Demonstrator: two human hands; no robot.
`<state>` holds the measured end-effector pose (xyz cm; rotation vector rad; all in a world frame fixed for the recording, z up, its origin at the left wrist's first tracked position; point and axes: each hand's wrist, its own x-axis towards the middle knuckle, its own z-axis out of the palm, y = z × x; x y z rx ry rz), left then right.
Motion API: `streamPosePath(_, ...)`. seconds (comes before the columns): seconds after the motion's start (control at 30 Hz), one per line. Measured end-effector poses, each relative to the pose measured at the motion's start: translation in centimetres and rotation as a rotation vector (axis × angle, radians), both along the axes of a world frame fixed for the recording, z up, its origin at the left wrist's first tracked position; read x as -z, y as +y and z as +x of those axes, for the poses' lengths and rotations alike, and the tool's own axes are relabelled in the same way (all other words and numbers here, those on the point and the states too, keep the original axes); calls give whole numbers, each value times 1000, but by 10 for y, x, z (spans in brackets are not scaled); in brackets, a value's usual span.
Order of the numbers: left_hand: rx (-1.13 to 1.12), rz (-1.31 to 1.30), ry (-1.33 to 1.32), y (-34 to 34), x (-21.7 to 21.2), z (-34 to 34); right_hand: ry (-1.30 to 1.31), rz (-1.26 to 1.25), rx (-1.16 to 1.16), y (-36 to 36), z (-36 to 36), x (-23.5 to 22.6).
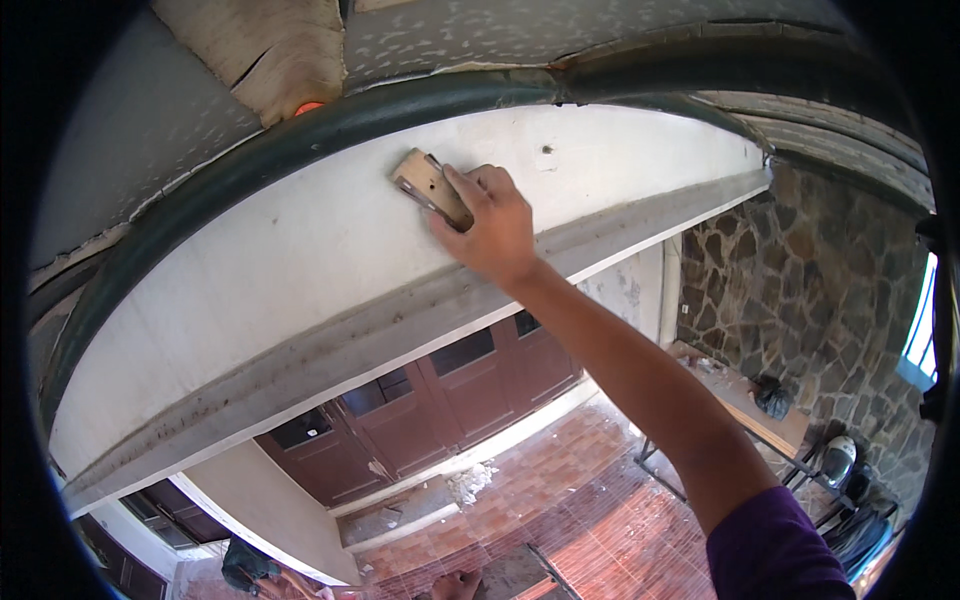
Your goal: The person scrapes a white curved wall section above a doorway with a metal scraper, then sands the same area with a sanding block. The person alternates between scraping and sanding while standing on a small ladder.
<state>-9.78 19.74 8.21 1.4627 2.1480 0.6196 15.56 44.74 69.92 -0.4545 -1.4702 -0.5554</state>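
My right hand (492, 228) is raised against a white wall band (300, 245), its fingers closed around a hand sanding block (430, 186). The block has a tan, wood-like back with a dark hole and metal strips along its edges. It is tilted, and its underside, hidden from me, faces the white surface. My bare forearm and purple sleeve come in from the lower right. My left hand is not clearly in view; a small skin-coloured shape at the bottom edge is cut off, and I cannot tell what it is.
A dark green pipe (400, 105) curves above the band, and a grey ledge (350, 335) runs below it. Far beneath are brown doors (450, 390), reddish floor tiles (590, 500) and white debris (470, 483). A stone wall (800, 260) and a board-topped table (760, 415) stand right.
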Motion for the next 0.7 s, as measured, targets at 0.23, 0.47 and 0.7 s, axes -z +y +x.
streamPosePath(0.23, 98, 327, 383, -4, 7, -4, -162, 74, 123, -1, 6, 1)
streamPosePath(0.47, 37, 171, 150, 4, -16, 2, -328, 73, 78, -1, 11, 18)
streamPosePath(0.7, 51, 25, 191, 4, -14, -4, 87, 13, 171, -6, -7, 25)
